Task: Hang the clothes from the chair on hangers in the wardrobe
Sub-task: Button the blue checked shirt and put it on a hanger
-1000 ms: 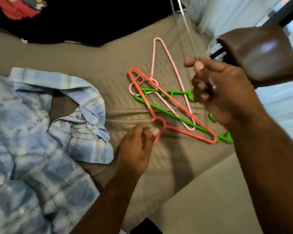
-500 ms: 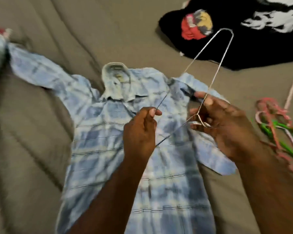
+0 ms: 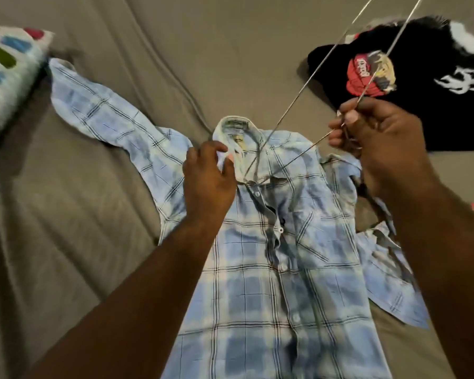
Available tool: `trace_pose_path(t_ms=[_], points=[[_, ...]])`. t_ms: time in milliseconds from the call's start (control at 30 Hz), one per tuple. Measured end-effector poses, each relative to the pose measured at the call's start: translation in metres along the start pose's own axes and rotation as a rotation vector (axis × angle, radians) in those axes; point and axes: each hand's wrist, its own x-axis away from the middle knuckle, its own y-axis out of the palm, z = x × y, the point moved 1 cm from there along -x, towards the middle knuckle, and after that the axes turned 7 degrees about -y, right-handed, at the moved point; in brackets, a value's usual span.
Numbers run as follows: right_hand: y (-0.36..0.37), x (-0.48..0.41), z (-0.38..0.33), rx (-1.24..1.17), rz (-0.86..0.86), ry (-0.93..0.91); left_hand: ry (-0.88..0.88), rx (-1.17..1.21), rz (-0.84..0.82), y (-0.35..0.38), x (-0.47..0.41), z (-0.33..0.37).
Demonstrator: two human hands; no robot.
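Left hand [image 3: 208, 173] fingers curled, pinching the collar of the light-blue plaid button-up shirt [image 3: 257, 283]. Right hand [image 3: 380, 132] pinches the thin silver wire hanger [image 3: 308, 83] at its neck; the hanger's lower corner points into the collar opening, just beside the left hand. Shirt lies flat, front up, on the taupe bed sheet [image 3: 148, 50], under both hands. Black printed t-shirt [image 3: 421, 105] beyond the right hand.

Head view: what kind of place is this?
Probably a bedroom: a sheet-covered bed, a spotted pillow at its left, and a plaid shirt and black top laid out on it.
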Motion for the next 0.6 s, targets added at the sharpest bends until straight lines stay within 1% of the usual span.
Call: trace_pose_path(t_ms=[67, 100, 167, 200, 300, 367, 467, 600], points=[[0.001, -0.014, 0.002, 0.050, 0.038, -0.075, -0.039, -0.163, -0.107, 0.012, -0.017, -0.007], [0.004, -0.019, 0.002, 0.062, 0.043, -0.100, -0.066, -0.204, -0.176, 0.017, -0.025, -0.009], [0.013, -0.027, 0.002, 0.061, 0.033, -0.139, -0.080, -0.198, -0.291, 0.020, -0.038, -0.009], [0.019, -0.030, 0.001, 0.050, 0.021, -0.162, -0.073, -0.178, -0.319, 0.017, -0.043, -0.008], [0.031, -0.040, -0.001, -0.036, -0.042, -0.223, -0.001, -0.177, -0.272, -0.001, -0.060, 0.001], [0.040, -0.047, 0.003, -0.076, -0.118, -0.217, 0.068, -0.185, -0.242, -0.015, -0.069, 0.007], [0.051, -0.057, 0.014, -0.076, -0.245, -0.134, 0.150, -0.161, -0.220, -0.032, -0.076, 0.007], [0.047, -0.071, 0.016, 0.032, -0.484, -0.013, 0.211, -0.114, -0.149, -0.049, -0.080, 0.004]])
